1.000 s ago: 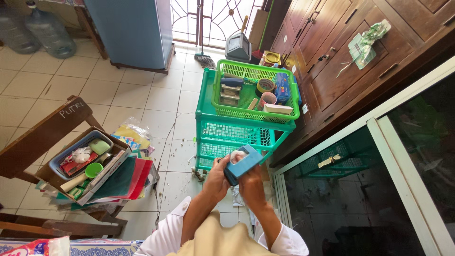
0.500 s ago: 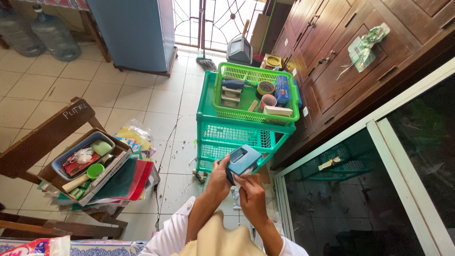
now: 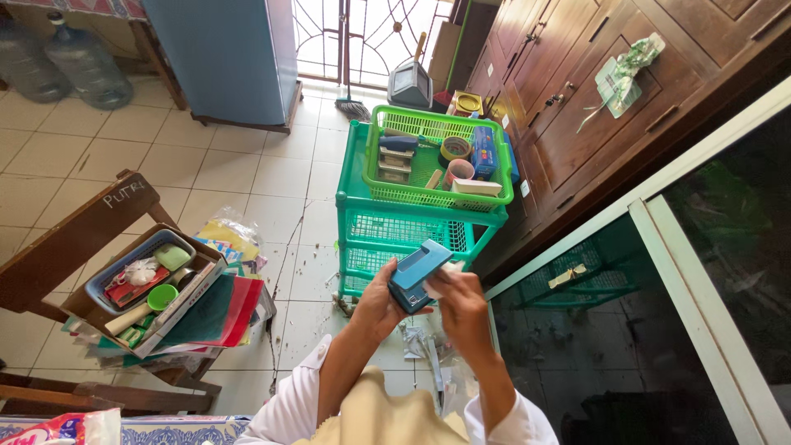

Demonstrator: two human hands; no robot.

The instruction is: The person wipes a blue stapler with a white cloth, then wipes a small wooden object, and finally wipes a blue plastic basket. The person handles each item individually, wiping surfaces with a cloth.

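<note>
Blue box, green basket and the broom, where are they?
Blue box (image 3: 418, 272), head view, on its flat blue top.
Green basket (image 3: 372, 165), head view, on its left mesh wall.
Broom (image 3: 353, 107), head view, on the bristles.

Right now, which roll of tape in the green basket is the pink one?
The roll of tape nearer the person, beside the white box. The other roll, farther back, looks yellowish-brown.

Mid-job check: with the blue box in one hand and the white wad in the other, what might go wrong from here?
1. The blue box sits tilted in the left hand, held along one side only; it may slip to the tiled floor.
2. The right hand pinches a white wad against the box; a push could tip it out of the grip.
3. Paper scraps by the person's feet might be a slip hazard.
</note>
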